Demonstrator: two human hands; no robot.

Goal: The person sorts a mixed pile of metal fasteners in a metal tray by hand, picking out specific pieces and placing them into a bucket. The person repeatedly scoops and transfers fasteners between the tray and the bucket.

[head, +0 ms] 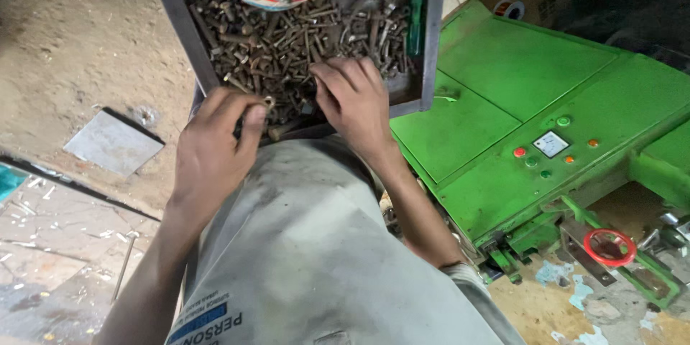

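a dirt floor (72, 43) is lying around a metal tray (431, 36) of rusty bolts (287, 43), with a green machine (539, 100) just beside it. the left hand (212, 151) is pinching a small nut (269, 103) over the tray's near edge, while the right hand (353, 100) is pressing curled fingers into the bolts.

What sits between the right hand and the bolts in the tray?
Nothing visible. The right hand lies directly on the heap of rusty bolts in the metal tray, fingers curled into it. The green-handled screwdriver lies off to the side by the tray wall.
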